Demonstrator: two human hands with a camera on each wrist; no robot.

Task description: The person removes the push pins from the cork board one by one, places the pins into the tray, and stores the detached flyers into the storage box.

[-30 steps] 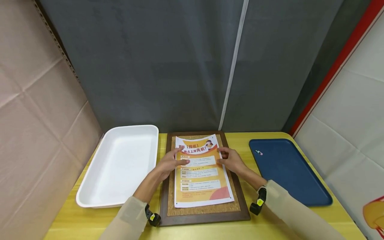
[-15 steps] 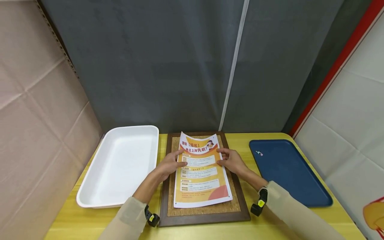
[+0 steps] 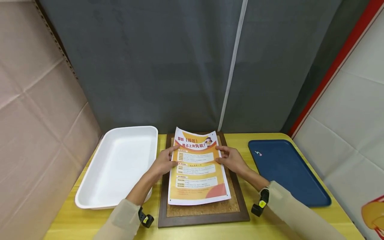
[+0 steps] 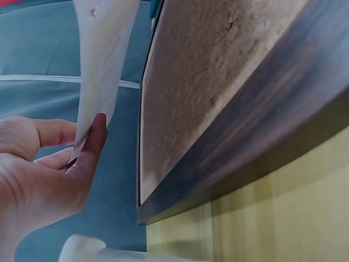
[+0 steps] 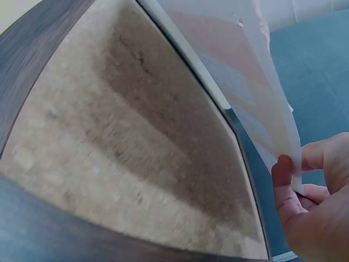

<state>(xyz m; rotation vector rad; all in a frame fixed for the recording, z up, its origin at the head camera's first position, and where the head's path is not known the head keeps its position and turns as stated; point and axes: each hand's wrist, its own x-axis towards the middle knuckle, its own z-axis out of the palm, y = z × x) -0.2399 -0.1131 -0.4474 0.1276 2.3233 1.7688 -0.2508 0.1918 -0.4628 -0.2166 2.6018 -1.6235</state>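
Note:
A printed orange-and-white poster (image 3: 196, 173) is held by its two long sides above a cork board (image 3: 207, 209) with a dark wooden frame. My left hand (image 3: 163, 162) pinches the left edge between thumb and fingers. On the opposite edge my right hand (image 3: 232, 160) pinches the paper the same way. Both wrist views show the poster's back, with the sheet (image 4: 103, 60) lifted clear of the cork and a shadow on the board (image 5: 82, 136). Small holes show near the poster's corners. Most of the cork is hidden under the sheet in the head view.
To the left is a deep white tray (image 3: 120, 166). At the right lies a shallow blue tray (image 3: 288, 173) with a few tiny push pins (image 3: 258, 153) near its left edge. A grey curtain (image 3: 165, 66) stands behind the yellow wood-grain table (image 3: 180, 233).
The poster has come up off the cork board and shifted slightly left and toward the camera. My left hand has moved left with its edge; the right hand has stayed nearly in place.

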